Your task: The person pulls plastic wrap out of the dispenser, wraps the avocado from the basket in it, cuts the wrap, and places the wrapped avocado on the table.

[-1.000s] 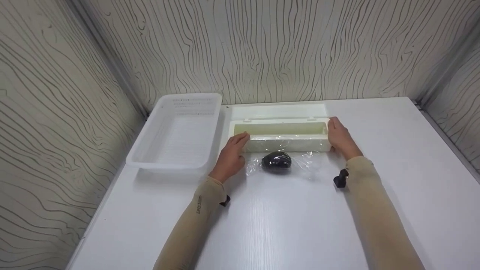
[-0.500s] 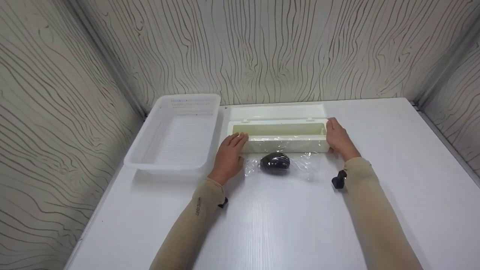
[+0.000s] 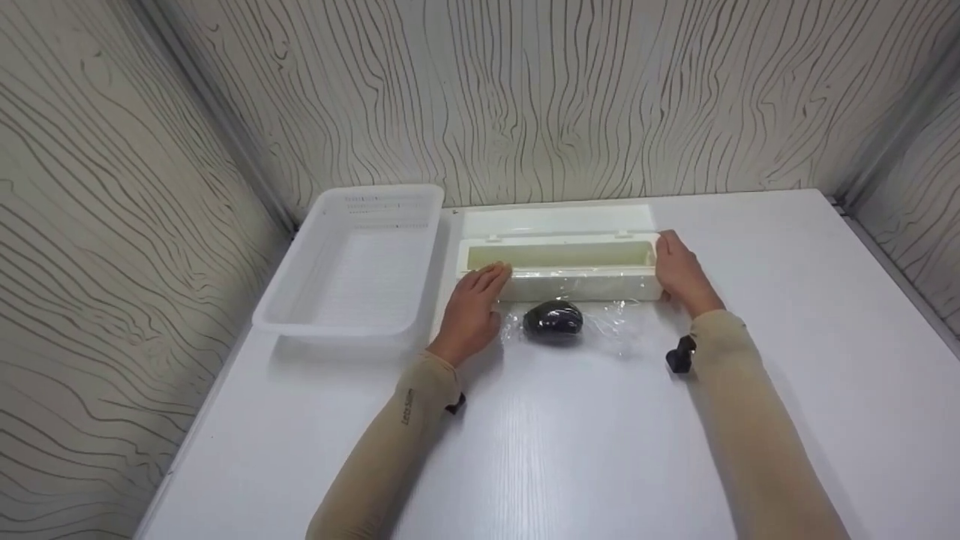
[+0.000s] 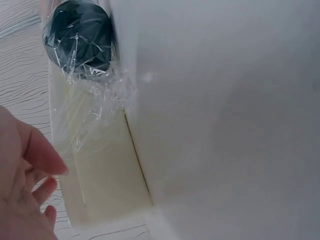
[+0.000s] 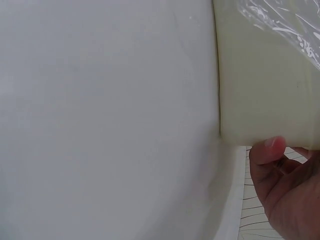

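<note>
White box (image 3: 592,287): near the far edge of the tabletop (image 3: 555,450), its long axis along that edge.
Dark lump (image 3: 553,321) in clear film (image 3: 619,326): on the box's near side, between our hands, closer to our left; touching the box, we cannot tell.
Left hand (image 3: 472,307): our fingers fairly straight, resting on the near rim.
Right hand (image 3: 684,274): we clasp the box's right end.

The near part of the table (image 3: 577,450) gives a free way between both sleeves (image 3: 379,465). More room lies at the far right. The white basket (image 3: 334,330) blocks the left side; the left hand (image 3: 471,315) stands in the gap between it and the wrapped dark lump (image 3: 553,321), which obstructs the front of the box (image 3: 585,286).
</note>
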The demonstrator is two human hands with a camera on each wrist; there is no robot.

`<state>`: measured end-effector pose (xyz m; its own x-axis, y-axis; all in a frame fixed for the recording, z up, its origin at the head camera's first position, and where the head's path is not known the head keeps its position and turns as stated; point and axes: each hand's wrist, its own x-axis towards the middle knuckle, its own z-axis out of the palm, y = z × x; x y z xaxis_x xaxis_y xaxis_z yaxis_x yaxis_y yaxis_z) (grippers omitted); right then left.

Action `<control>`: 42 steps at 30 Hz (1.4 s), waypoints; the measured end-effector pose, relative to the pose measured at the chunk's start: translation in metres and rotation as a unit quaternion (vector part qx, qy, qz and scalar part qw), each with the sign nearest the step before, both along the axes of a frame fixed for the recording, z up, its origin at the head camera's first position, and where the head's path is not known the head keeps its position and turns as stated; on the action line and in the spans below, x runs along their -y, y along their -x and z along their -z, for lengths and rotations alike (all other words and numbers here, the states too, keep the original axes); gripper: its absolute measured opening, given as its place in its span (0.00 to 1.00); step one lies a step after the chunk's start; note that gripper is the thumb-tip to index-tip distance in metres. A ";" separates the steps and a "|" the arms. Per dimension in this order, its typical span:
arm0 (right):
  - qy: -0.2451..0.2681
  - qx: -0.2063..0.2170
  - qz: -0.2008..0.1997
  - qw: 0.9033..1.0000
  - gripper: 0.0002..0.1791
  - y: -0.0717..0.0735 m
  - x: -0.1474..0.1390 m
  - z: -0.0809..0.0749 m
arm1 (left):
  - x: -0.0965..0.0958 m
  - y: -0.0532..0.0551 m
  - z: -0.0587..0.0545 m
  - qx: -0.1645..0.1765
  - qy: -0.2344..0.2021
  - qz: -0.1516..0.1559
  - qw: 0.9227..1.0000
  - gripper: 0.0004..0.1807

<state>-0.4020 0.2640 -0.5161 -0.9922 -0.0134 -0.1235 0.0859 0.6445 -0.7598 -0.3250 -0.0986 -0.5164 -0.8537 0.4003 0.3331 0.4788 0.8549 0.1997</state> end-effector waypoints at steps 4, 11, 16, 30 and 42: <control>0.004 0.005 -0.004 1.000 0.33 0.001 0.005 0.002 | -0.015 -0.001 -0.004 0.024 0.042 0.009 0.999 0.40; 0.010 0.027 0.002 1.000 0.35 0.003 0.007 -0.003 | -0.033 0.000 -0.008 -0.007 0.063 0.006 0.998 0.38; 0.015 0.039 0.005 0.999 0.35 0.004 0.004 -0.004 | -0.044 0.003 -0.008 0.004 0.066 0.015 0.998 0.39; 0.015 0.007 0.004 1.000 0.34 0.003 -0.001 -0.001 | -0.077 0.005 -0.019 0.072 0.060 0.043 0.995 0.34; 0.019 0.010 0.001 1.000 0.37 0.001 -0.004 0.002 | -0.103 0.007 -0.020 0.077 0.088 0.051 0.992 0.33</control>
